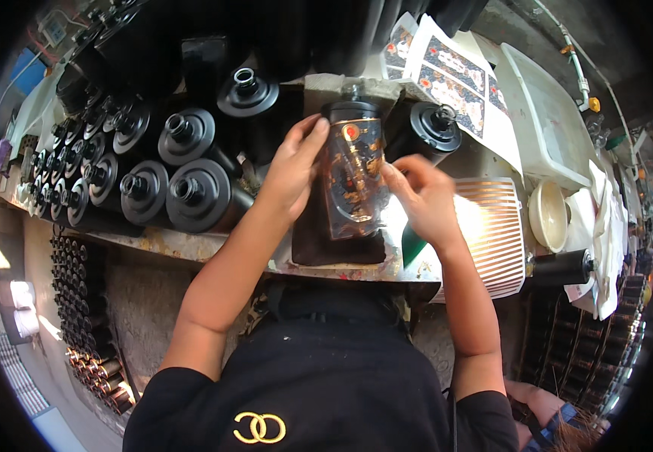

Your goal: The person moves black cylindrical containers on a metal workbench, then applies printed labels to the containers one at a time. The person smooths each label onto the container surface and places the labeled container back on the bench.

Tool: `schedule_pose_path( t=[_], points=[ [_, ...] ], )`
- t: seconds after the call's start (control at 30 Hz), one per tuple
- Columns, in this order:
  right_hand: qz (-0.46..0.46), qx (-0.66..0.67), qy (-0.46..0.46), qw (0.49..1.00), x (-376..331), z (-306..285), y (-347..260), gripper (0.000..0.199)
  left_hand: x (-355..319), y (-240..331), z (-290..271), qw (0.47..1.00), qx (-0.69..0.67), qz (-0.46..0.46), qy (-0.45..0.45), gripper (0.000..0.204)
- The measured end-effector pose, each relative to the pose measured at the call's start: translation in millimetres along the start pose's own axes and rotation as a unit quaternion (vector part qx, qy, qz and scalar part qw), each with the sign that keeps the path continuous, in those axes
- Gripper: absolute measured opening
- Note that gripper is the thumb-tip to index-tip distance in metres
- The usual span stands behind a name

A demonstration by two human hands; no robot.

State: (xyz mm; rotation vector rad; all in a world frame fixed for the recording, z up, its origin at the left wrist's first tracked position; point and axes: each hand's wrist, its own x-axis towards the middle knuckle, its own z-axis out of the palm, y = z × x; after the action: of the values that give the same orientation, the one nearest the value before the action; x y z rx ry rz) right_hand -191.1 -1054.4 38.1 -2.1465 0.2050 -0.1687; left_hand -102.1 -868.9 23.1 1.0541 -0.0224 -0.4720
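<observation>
A black bottle (353, 169) with a gold and red pattern lies in front of me, its neck pointing away. My left hand (294, 167) is closed around its left side, near the shoulder. At the bottle's right edge is my right hand (423, 197), its thumb close against the pattern and its fingers curled and partly blurred. What those fingers pinch, if anything, is hidden. Below the bottle a dark cloth-like pad (337, 252) lies on the table edge. A green piece (413, 247) shows beneath my right hand; whether the hand touches it, I cannot tell.
Plain black bottles (200, 194) crowd the left, and another (435, 128) lies behind my right hand. To the right are printed pattern sheets (454, 79), a white slatted rack (492, 233), a clear plastic tub (541, 113) and a cream bowl (547, 215). More bottles (85, 301) are stacked below.
</observation>
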Motion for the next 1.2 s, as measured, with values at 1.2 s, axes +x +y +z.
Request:
schedule_pose_path(
  t=[1.2],
  points=[
    [0.174, 0.334, -0.132, 0.917, 23, -10, -37, 0.035, -80, -7, -6, 0.659, 0.529, 0.534, -0.027, 0.023]
  ],
)
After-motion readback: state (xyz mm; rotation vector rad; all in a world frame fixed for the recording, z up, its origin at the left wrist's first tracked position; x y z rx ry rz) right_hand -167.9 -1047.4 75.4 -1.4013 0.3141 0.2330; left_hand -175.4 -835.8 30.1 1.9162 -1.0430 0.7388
